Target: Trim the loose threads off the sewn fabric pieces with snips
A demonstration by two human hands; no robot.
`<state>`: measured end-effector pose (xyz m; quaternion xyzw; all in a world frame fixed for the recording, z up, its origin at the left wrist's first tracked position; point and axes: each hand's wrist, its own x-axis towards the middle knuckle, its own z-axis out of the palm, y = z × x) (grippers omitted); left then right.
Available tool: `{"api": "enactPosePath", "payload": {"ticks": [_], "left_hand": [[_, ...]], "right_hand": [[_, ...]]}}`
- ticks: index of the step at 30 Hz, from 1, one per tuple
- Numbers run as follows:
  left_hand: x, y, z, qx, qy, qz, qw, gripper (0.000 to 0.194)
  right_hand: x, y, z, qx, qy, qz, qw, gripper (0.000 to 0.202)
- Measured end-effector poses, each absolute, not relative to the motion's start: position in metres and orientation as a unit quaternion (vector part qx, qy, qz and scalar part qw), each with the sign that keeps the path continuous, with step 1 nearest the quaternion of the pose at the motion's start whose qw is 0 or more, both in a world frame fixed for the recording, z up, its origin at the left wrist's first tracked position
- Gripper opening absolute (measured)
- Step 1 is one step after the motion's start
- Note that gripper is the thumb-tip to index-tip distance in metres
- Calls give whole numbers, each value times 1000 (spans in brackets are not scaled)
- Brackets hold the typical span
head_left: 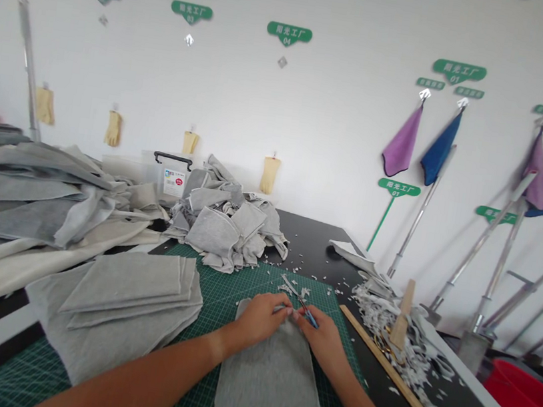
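A long grey cloth [271, 385] lies on the green cutting mat [332, 306] in front of me. At its far end, my left hand [262, 320] pinches the cloth's edge between closed fingers. My right hand [319, 331] is close beside it, fingers closed around blue-handled scissors [310, 317], whose blades point away over the mat. The two hands' fingertips nearly meet at the cloth edge. Small grey scraps lie around the blades.
Folded grey cloths [133, 285] lie left, with a larger heap [40, 198] behind. Another cloth pile [228, 224] sits at the mat's back. On the right are a wooden ruler [402, 387], scraps [421, 379] and a red bucket [524, 397].
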<state>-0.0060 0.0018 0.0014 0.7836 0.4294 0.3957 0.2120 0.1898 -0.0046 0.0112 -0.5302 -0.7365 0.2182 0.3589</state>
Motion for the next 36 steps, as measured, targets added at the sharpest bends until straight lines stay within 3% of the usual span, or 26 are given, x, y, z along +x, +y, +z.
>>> {"api": "enactPosePath", "payload": {"ticks": [21, 36], "left_hand": [[-7, 5, 6, 724, 421, 438, 326, 24], [-7, 7, 4, 748, 402, 422, 318, 23]], "right_hand": [[191, -7, 11, -528, -728, 224, 375, 28], [190, -7, 10, -537, -730, 206, 369, 29]]}}
